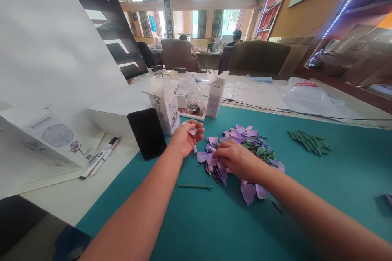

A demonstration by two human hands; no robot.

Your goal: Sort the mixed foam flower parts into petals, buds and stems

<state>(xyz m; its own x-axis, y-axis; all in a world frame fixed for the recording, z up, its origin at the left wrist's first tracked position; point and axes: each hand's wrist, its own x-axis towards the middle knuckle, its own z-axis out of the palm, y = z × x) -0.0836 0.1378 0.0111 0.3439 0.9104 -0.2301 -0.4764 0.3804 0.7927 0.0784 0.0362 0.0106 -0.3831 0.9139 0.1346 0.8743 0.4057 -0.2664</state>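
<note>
**Readable Print Around the Petal Pile**

Far behind the pile of purple foam petals (237, 133), a dark vertical pillar banner (167, 6) reads "DZR-INTERNET" in pale letters. Just behind the pile, a tall white cardboard carton (215, 96) bears a short dark code, seemingly "GS2055". Behind and left of the pile, an open white printed box (165, 106) shows a QR code. The red print on the white plastic bag (306, 84), behind and right of the pile, is too blurred to read.

Matt plastic petals (239, 134) on a smooth mat (337, 187)

The phone (147, 133) looked glossy; the boxes (165, 104) were smooth card.
</note>
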